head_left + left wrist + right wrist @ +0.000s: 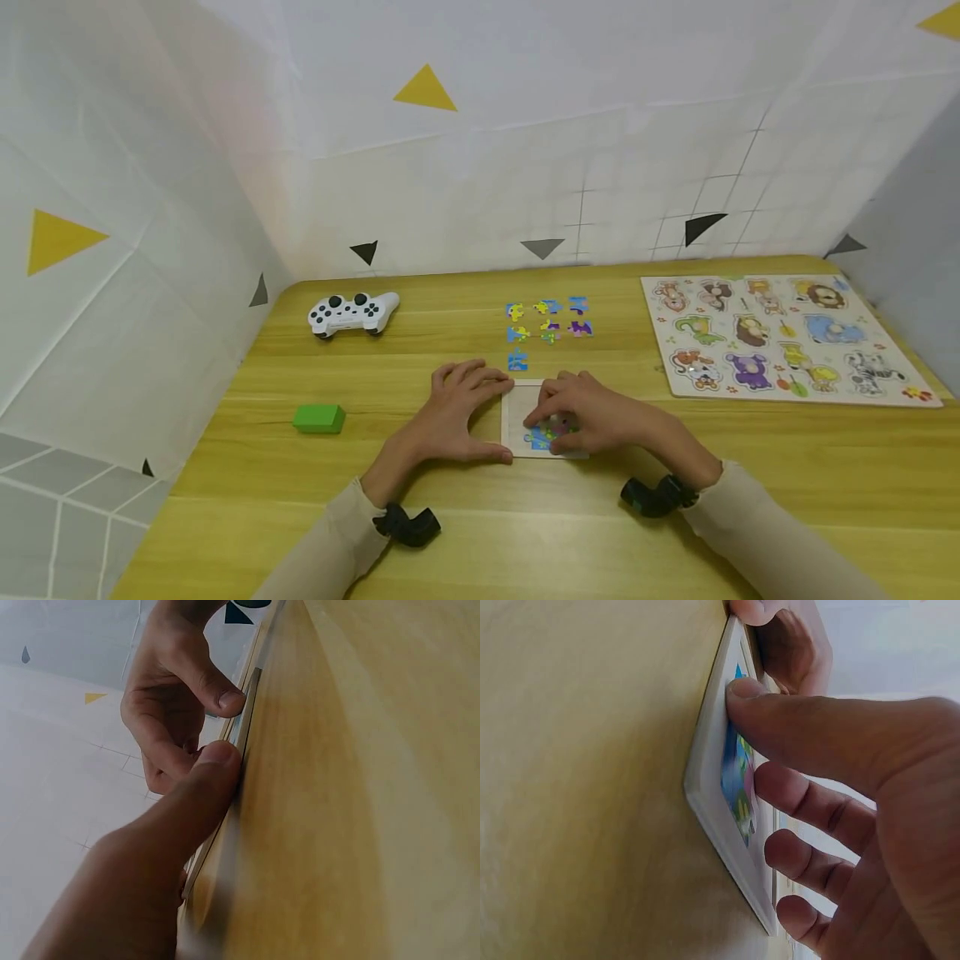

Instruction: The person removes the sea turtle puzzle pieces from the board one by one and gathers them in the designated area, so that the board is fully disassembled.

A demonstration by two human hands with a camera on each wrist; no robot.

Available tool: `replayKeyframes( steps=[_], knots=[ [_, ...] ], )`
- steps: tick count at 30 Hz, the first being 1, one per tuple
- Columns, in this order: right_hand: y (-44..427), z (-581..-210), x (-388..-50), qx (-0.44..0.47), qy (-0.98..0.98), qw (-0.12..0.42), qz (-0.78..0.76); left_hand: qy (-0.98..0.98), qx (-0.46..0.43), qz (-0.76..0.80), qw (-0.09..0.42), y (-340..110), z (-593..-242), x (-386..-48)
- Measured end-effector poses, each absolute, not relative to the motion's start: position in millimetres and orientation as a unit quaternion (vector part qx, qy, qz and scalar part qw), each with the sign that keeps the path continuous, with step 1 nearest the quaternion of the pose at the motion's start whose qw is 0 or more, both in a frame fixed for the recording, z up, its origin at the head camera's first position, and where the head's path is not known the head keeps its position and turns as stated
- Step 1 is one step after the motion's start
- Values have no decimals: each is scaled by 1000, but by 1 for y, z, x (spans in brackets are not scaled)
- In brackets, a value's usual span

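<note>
A small white jigsaw tray (522, 400) lies flat on the table in the head view. My left hand (457, 417) holds its left side, thumb at the near corner and index finger at the far corner. In the left wrist view that thumb (217, 755) touches the tray's edge. Over the tray, my right hand (588, 412) pinches a blue jigsaw piece (538, 439) between thumb and curled index finger. Colourful joined pieces (739, 784) lie in the tray beneath it, partly hidden by the fingers. The right thumb (754, 705) rests at their edge.
Several loose jigsaw pieces (517, 335) lie beyond the tray. A white game controller (352, 314) is at the back left, a green block (318, 418) nearer on the left. At right lies an animal puzzle board (772, 337). White sheeting (465, 200) stands behind the table.
</note>
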State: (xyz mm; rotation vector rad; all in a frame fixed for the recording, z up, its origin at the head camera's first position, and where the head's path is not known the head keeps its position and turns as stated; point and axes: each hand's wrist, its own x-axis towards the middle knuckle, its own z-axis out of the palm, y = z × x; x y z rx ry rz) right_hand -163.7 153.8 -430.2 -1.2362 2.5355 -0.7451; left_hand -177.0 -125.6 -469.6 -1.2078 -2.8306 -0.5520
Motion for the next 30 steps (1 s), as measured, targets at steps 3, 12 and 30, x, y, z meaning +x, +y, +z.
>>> replayKeyframes(
  steps=[3, 12, 30],
  knots=[
    [154, -431, -164, -421, 864, 107, -254, -905, -386, -178, 6, -125, -469, -177],
    [156, -433, -164, -434, 855, 105, -265, -903, -387, -185, 13, -125, -470, -177],
    [157, -430, -166, -432, 845, 127, -288, -905, -385, -179, 13, -126, -470, -177]
  ],
)
